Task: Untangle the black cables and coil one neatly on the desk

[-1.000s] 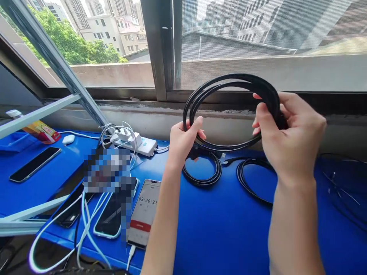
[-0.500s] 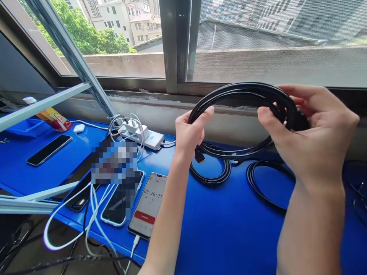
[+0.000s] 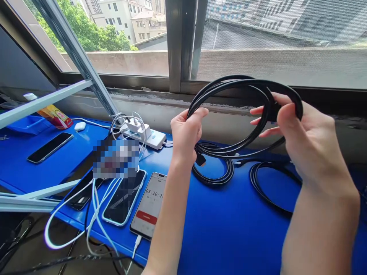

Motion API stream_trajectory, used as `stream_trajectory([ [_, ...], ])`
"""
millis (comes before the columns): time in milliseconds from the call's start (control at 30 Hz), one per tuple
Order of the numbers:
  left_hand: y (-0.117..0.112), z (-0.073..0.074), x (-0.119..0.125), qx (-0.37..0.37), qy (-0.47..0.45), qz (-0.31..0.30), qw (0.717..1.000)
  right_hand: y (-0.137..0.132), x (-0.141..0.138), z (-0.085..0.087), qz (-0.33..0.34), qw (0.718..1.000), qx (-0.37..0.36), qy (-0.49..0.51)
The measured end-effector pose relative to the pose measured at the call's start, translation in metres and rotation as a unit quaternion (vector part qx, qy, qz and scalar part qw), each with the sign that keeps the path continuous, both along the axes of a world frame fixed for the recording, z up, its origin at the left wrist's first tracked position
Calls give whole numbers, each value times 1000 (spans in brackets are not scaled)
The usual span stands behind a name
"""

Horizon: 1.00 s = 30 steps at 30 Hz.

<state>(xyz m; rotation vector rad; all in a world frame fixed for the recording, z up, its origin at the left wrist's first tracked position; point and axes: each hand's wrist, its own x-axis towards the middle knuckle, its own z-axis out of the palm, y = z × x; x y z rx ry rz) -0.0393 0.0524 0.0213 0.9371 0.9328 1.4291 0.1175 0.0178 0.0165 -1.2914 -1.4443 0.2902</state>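
A loose coil of black cable point(image 3: 259, 130) is held up above the blue table, between both hands. My left hand point(image 3: 186, 133) is closed in a fist round the coil's left side, thumb on top. On the right side, my right hand point(image 3: 311, 141) has a loop of the coil between thumb and fingers, with several fingertips spread out behind. Close to these fingers is a dark connector point(image 3: 274, 112) with a bit of blue on it, partly hidden. Another black plug point(image 3: 200, 158) hangs just below my left hand.
Two more coiled black cables, a left one point(image 3: 213, 183) and a right one point(image 3: 258, 191), lie on the blue table point(image 3: 229, 236). Leftward are a timer phone point(image 3: 147, 206), another phone point(image 3: 123, 200), a power strip point(image 3: 156, 139) and a metal frame point(image 3: 77, 46). A window stands behind.
The coil has loosened, its strands spreading apart on the right. My right hand has shifted slightly right and its fingers have opened out. My left hand keeps its grip, almost unmoved.
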Motion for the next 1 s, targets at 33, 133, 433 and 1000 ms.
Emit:
stream_trajectory([
  [33,1,-1,0,-8,-6,2,1000,-1,1,1,9,1000,-5,10],
  [133,2,-1,1,-12,-21,11,1000,-3,4,3,45,998,-20,37],
  [433,-7,4,10,-29,-8,-69,997,-8,18,-1,-58,998,19,20],
  [1000,-12,2,15,34,-23,-81,996,10,41,-13,136,964,-188,128],
])
